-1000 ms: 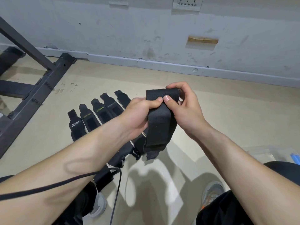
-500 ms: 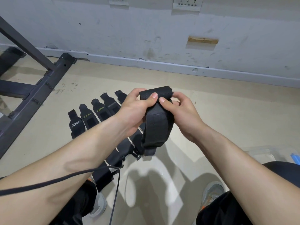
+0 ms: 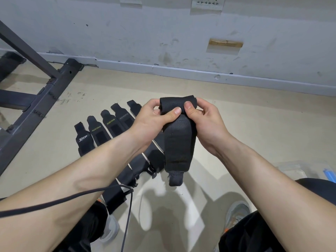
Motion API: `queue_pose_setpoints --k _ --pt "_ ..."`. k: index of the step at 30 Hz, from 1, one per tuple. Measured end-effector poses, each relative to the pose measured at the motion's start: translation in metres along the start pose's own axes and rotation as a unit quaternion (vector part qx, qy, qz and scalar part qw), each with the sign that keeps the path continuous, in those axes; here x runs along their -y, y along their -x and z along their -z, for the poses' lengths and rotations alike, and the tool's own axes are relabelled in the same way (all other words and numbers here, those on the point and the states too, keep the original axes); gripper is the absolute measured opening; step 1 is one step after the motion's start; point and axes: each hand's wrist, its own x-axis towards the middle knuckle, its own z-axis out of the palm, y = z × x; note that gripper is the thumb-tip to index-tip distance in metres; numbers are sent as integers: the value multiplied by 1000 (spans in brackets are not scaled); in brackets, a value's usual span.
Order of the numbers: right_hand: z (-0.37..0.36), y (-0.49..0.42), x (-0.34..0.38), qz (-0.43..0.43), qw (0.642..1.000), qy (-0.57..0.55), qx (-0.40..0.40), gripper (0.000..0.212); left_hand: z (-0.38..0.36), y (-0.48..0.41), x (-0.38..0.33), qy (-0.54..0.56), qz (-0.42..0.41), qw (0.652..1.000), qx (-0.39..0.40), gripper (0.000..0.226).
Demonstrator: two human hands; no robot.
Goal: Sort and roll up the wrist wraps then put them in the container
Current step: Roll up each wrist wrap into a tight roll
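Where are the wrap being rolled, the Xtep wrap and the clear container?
wrap being rolled [image 3: 179,142], head view, on its flat hanging part.
Xtep wrap [image 3: 82,139], head view, on its white logo.
clear container [image 3: 292,171], head view, on its translucent wall.

The left hand [image 3: 151,119] and right hand [image 3: 203,117] pinch the top of a wrist wrap [image 3: 179,142], which hangs between them above the floor [image 3: 254,124]. To its left, a row of wraps [image 3: 101,131] lies side by side on the floor. A metal frame [image 3: 45,95] stands further left, before the wall [image 3: 163,33]. What seems to be the container [image 3: 294,171] sits at the right edge.
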Motion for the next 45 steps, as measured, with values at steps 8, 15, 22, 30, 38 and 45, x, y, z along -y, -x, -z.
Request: queue_pose_setpoints --k 8,15,22,30,38,45 --pt "-1 1 -3 21 998 49 -29 26 -3 -2 1 13 20 999 37 45" --pt "-6 2 -5 -32 999 33 -11 25 4 -8 1 17 24 1000 0 32" --pt "-6 4 -2 -80 993 78 44 30 8 -7 0 5 3 1000 -28 34" --pt "-2 1 -1 -10 999 27 15 19 7 -7 0 -54 -45 998 0 47" --pt "1 0 4 40 998 39 25 21 0 0 -4 -9 60 997 55 31" --pt "-1 0 5 -12 1000 3 28 35 4 -1 -5 1 36 999 33 36"
